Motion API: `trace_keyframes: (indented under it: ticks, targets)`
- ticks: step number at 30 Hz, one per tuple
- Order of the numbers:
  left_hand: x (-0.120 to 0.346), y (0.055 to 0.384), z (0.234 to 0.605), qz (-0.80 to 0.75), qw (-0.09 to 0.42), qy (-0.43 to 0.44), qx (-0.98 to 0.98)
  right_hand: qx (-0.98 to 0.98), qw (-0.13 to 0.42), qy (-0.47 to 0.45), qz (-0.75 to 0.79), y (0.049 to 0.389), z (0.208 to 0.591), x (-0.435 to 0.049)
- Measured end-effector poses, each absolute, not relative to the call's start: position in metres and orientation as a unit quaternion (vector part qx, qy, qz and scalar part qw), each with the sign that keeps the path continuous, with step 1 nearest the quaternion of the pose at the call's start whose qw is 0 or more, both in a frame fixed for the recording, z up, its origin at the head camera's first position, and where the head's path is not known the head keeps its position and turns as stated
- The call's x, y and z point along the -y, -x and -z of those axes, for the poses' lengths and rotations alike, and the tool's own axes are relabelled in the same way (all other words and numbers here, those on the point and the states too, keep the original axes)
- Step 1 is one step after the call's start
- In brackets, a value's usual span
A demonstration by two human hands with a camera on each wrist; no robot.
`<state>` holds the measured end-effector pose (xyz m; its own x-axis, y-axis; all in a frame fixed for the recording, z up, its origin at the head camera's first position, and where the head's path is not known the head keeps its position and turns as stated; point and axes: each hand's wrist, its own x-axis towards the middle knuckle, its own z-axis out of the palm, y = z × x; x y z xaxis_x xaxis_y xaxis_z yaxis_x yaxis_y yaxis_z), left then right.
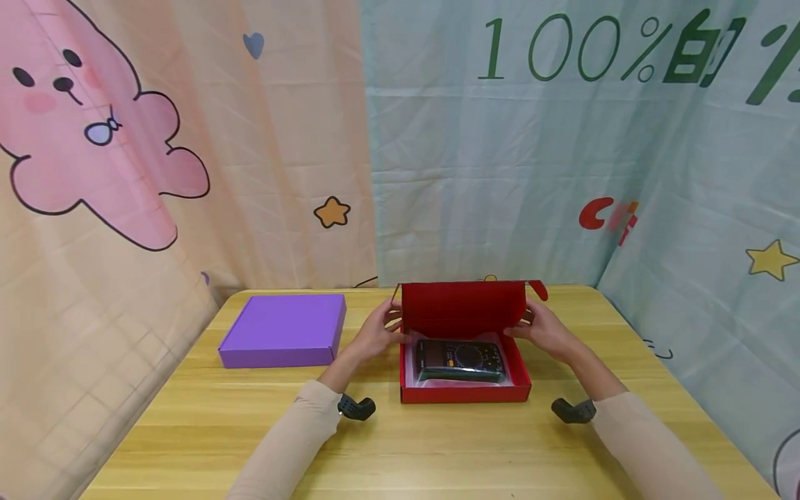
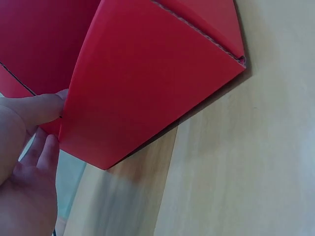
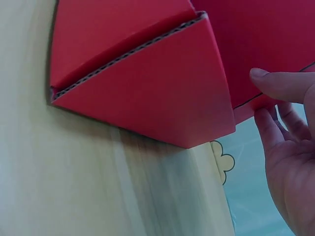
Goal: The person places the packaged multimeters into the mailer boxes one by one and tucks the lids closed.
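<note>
A red cardboard box (image 1: 465, 394) stands on the table with its lid (image 1: 462, 305) raised at the back. Inside lies a black digital multimeter (image 1: 459, 360) in clear plastic wrap, on white padding. At the left end of the lid, my left hand (image 1: 378, 330) pinches the cardboard between thumb and fingers. My right hand (image 1: 545, 330) does the same at the right end; in the right wrist view its thumb (image 3: 280, 84) lies on the lid's inner face, with the fingers behind. Both wrist views show the box's red side walls close up, and the multimeter is out of their sight.
A closed purple box (image 1: 284, 326) lies on the wooden table (image 1: 437, 451), left of the red one. Printed curtains (image 1: 475, 173) hang behind the table and along both sides. Each wrist carries a small black device (image 1: 357, 408).
</note>
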<state>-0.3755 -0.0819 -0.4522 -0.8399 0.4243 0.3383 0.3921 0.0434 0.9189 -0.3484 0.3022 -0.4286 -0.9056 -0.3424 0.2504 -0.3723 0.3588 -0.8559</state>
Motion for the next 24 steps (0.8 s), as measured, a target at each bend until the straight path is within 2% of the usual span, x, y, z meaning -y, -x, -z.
trace_keyframes:
  ticks: [8,15,18,24]
  targets:
    - [0.082,0.372,0.454,-0.575,-0.025,-0.279,-0.768,0.822,0.035,-0.255,-0.507,0.342,0.436,-0.306]
    - [0.084,0.364,0.447,-0.52,-0.057,-0.261,-0.812,0.833,0.023,-0.217,-0.508,0.331,0.426,-0.308]
    - [0.085,0.359,0.44,-0.522,-0.048,-0.263,-0.81,0.829,0.013,-0.207,-0.52,0.325,0.416,-0.309]
    - [0.093,0.341,0.421,-0.584,0.025,-0.254,-0.771,0.808,-0.036,-0.203,-0.552,0.31,0.397,-0.313]
